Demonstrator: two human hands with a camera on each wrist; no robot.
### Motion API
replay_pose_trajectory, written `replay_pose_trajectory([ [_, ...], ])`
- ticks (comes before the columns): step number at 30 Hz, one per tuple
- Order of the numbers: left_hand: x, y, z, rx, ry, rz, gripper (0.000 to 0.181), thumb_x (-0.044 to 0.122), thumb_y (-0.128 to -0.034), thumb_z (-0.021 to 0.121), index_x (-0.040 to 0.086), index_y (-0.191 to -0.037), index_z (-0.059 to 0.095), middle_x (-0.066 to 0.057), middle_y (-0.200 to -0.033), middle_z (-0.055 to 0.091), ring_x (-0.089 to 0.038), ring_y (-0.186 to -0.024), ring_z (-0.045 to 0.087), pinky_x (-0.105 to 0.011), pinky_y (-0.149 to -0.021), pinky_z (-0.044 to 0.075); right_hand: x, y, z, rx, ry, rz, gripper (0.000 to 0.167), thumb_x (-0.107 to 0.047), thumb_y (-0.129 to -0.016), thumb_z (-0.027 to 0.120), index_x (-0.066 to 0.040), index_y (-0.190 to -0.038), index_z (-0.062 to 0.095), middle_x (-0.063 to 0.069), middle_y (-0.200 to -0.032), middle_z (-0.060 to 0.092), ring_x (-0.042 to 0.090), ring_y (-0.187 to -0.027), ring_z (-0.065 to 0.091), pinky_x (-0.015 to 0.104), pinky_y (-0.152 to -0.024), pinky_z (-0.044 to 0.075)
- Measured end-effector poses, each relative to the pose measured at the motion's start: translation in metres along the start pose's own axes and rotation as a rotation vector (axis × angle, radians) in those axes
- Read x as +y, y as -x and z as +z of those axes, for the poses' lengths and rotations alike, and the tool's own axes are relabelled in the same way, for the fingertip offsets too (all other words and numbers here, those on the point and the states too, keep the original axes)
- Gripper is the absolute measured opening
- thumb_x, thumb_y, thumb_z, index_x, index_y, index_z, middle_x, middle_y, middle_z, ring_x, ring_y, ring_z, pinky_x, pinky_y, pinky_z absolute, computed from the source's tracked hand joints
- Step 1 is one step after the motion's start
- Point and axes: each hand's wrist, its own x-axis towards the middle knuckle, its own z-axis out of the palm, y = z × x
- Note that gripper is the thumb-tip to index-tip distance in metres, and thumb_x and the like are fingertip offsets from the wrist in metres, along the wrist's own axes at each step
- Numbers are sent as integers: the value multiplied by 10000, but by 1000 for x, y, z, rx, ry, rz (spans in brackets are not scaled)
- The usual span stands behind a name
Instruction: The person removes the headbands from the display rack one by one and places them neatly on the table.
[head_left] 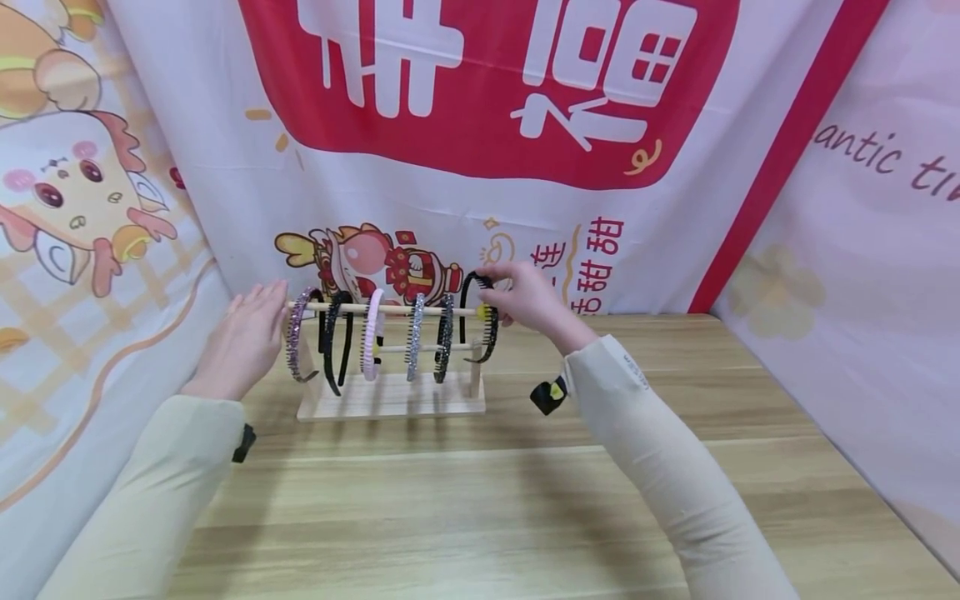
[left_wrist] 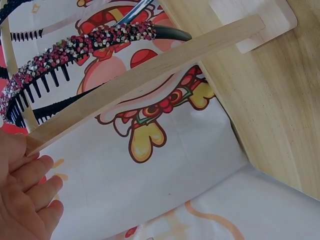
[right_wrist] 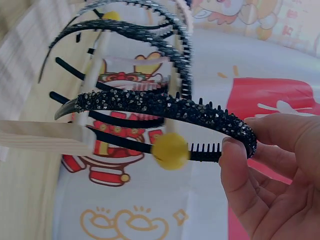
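My right hand (head_left: 531,302) pinches the top of a black headband (right_wrist: 165,106) studded with dark stones, between thumb and fingers. This headband stands at the right end of a wooden display rack (head_left: 420,398), beside the yellow ball (right_wrist: 170,151) on the bar's end. At the rack's left end, my left hand (head_left: 243,340) touches the top of the side post (left_wrist: 150,74), fingers mostly straight. A pink-and-silver beaded headband (left_wrist: 75,50) hangs closest to it. Further along the bar are a black headband (head_left: 332,342), a pale pink headband (head_left: 371,333) and a silver glittery headband (head_left: 415,337).
The rack stands on a wood-grain table (head_left: 480,517) near its back edge. Behind it hangs a printed red-and-white cloth (head_left: 480,158), with another patterned cloth (head_left: 97,208) along the left. A dark strap end (head_left: 549,396) hangs from the right cuff.
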Motion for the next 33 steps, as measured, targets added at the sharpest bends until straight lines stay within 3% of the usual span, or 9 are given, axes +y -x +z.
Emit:
replay_pose_trajectory([
  [14,0,0,0,5,-37,11,473,185,-1019,277,-101,-1392,226,-312,-1411,231,-469,-1301,179,-475,-1105,-11,-15,13,-29,48,-44,9,413,-202,-886,635,-179,-1290,553,25,-1178,570,270,-586,594,322,-542,554],
  [21,1,1,-1,8,-27,14,472,179,-1018,276,-101,-1394,217,-311,-1415,224,-464,-1305,173,-471,-1105,-13,-19,19,-43,83,-78,-31,397,-187,-887,633,-160,-1276,562,7,-1191,580,277,-595,585,341,-564,561],
  [27,0,1,-1,-2,-20,14,479,185,-1019,265,-104,-1396,201,-319,-1414,214,-464,-1306,169,-475,-1106,3,-19,26,-60,138,-103,-50,394,-176,-888,627,-139,-1274,559,45,-1115,586,286,-593,590,321,-530,554],
  [33,1,0,-1,-6,-18,12,481,191,-1021,258,-104,-1397,199,-323,-1411,215,-466,-1305,171,-473,-1106,3,-12,33,-77,188,-110,-30,416,-243,-893,620,-170,-1296,544,54,-1122,578,236,-627,591,337,-601,566],
])
